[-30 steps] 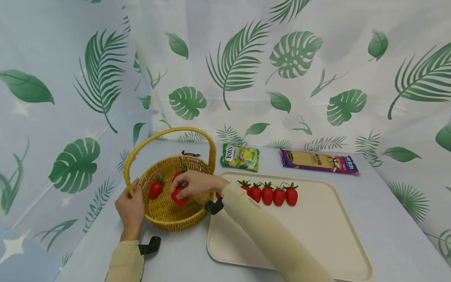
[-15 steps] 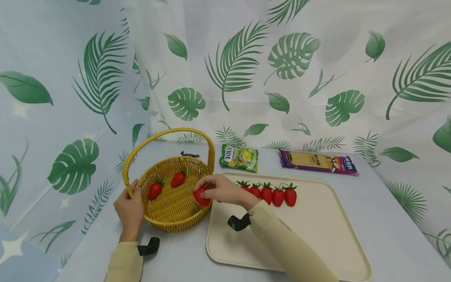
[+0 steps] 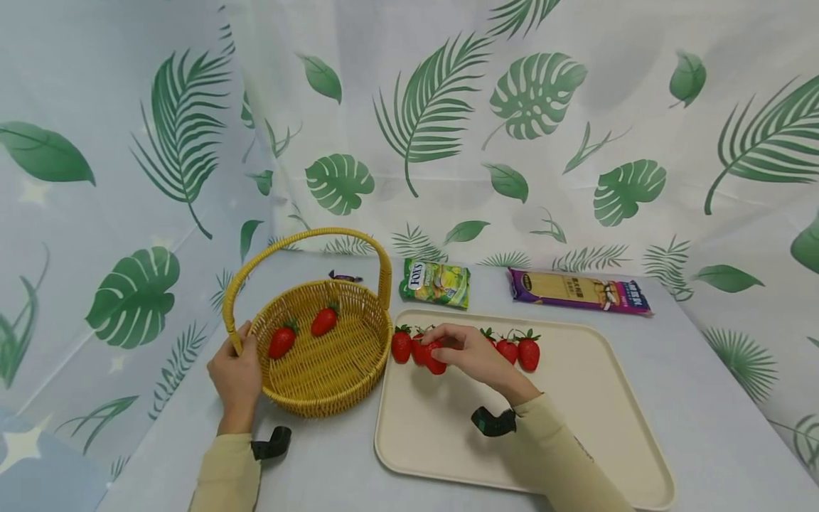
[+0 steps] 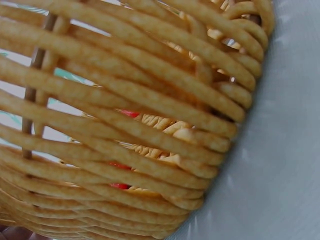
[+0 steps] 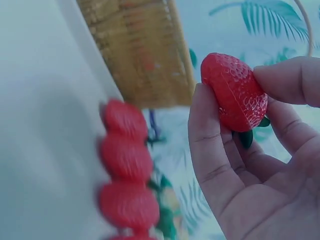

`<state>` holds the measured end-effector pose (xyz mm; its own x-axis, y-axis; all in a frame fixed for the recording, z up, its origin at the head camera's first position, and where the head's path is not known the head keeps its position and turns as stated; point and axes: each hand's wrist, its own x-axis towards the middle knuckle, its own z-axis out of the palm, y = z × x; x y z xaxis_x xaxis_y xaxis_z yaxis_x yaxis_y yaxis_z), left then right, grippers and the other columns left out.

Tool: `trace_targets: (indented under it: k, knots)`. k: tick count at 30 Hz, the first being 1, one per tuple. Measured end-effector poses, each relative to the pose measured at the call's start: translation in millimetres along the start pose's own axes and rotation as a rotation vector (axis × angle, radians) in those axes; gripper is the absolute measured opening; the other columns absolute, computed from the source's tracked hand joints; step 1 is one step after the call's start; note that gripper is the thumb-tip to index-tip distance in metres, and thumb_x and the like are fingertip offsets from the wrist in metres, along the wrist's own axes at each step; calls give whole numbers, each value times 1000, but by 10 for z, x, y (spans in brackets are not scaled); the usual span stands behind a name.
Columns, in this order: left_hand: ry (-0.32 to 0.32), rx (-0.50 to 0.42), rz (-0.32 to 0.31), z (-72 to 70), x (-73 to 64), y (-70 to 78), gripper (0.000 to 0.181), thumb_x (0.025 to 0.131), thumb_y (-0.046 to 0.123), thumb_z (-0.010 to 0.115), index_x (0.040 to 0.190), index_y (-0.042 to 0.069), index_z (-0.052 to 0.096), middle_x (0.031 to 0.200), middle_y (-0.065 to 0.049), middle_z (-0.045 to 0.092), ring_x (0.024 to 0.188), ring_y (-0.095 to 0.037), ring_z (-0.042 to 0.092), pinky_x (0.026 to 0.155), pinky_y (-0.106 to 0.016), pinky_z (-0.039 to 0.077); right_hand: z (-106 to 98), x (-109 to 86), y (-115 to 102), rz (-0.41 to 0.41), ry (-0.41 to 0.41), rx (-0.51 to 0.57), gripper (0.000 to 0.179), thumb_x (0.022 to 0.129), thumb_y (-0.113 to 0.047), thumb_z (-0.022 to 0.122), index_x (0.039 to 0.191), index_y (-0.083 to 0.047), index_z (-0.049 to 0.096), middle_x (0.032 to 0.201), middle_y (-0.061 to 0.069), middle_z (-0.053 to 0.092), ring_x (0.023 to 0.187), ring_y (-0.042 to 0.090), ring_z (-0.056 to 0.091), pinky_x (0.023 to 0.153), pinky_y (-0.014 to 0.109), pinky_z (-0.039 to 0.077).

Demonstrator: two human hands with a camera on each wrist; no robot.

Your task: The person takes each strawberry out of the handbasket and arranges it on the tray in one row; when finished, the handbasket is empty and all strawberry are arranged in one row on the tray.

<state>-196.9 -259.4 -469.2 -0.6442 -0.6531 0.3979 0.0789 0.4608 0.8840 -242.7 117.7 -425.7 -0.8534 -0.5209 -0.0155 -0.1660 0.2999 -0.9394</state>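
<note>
My left hand [image 3: 235,373] grips the left rim of a yellow wicker basket [image 3: 325,408], by the foot of its arched handle. In the left wrist view the basket's woven wall [image 4: 125,100] hides most of that hand. Two red strawberries, one at the left [image 3: 281,343] and one farther back [image 3: 324,321], lie inside the basket. My right hand [image 3: 476,355] pinches another strawberry [image 5: 232,92] between thumb and fingers, above the beige tray [image 3: 544,441]. Along the tray's far side runs a row of several strawberries [image 3: 528,353]; the right hand partly covers it.
Behind the tray lie a green candy bag [image 3: 436,283] and a long purple-edged packet [image 3: 580,291]. A small purple-wrapped sweet [image 3: 345,277] sits behind the basket. The leaf-patterned cloth [image 3: 448,92] rises at the back and left. Basket and tray stand side by side.
My right hand has carried the pinched strawberry out of the basket, rightward over the row on the tray. My left hand has stayed on the basket rim.
</note>
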Motion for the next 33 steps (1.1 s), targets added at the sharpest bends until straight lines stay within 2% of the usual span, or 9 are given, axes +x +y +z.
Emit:
trace_targets:
  k: [7, 10, 13, 14, 17, 21, 28, 30, 33]
  knots:
    - [6, 6, 14, -1, -6, -2, 30, 95, 13, 54, 114, -1, 71, 108, -16, 72, 40, -3, 20, 40, -21, 21, -303, -116, 145, 17, 106, 0, 23, 94, -14, 62, 116, -8, 67, 113, 13, 65, 81, 18, 58, 63, 27, 46]
    - [-4, 5, 11, -9, -15, -2, 30, 95, 13, 54, 116, -1, 71, 98, -20, 72, 38, -3, 20, 39, -21, 21, -425, -150, 183, 27, 147, -11, 24, 95, -15, 62, 116, -7, 66, 118, 12, 65, 90, 22, 59, 71, 29, 47]
    - [-1, 5, 14, -16, -12, 3, 29, 95, 13, 54, 113, -1, 72, 99, -18, 73, 38, -3, 21, 40, -21, 21, -550, -184, 199, 50, 182, -19, 24, 95, -18, 62, 116, -9, 66, 116, 11, 67, 92, 24, 59, 74, 33, 49]
    - [3, 5, 15, -18, -11, 7, 29, 95, 13, 54, 113, -1, 72, 100, -17, 73, 38, -3, 21, 40, -21, 21, -594, -190, 205, 51, 192, -24, 24, 95, -19, 61, 117, -9, 66, 116, 11, 67, 96, 23, 59, 81, 36, 49]
    - [0, 3, 10, -16, -10, 17, 29, 95, 13, 54, 115, 0, 71, 85, -19, 72, 38, -3, 22, 39, -21, 22, -731, -229, 214, 44, 241, -30, 25, 96, -19, 61, 118, -8, 65, 114, 12, 67, 97, 22, 61, 83, 35, 50]
    - [-4, 16, 4, -6, -16, 19, 31, 95, 13, 53, 119, 3, 70, 60, -22, 59, 37, -3, 21, 38, -22, 22, -894, -303, 231, 51, 277, -32, 30, 96, -22, 62, 122, -7, 62, 114, 16, 65, 94, 23, 61, 83, 40, 52]
    - [3, 16, 8, -8, -11, 17, 30, 95, 12, 53, 116, 0, 71, 91, -20, 72, 41, -2, 20, 41, -20, 20, -1074, -425, 284, 100, 304, -32, 42, 95, -30, 65, 129, -7, 58, 119, 19, 61, 98, 20, 61, 89, 43, 51]
    - [1, 16, 7, -4, -6, 18, 30, 95, 13, 53, 116, 0, 71, 95, -20, 73, 42, -2, 20, 41, -20, 20, -1121, -454, 306, 109, 318, -32, 45, 95, -31, 64, 130, -6, 57, 121, 20, 60, 98, 19, 62, 89, 40, 51]
    - [3, 11, 6, -1, -5, 21, 30, 95, 12, 54, 116, 0, 71, 86, -22, 71, 41, -2, 21, 41, -20, 20, -1201, -495, 350, 124, 331, -31, 47, 95, -33, 63, 132, -6, 55, 125, 20, 58, 99, 18, 61, 89, 37, 51]
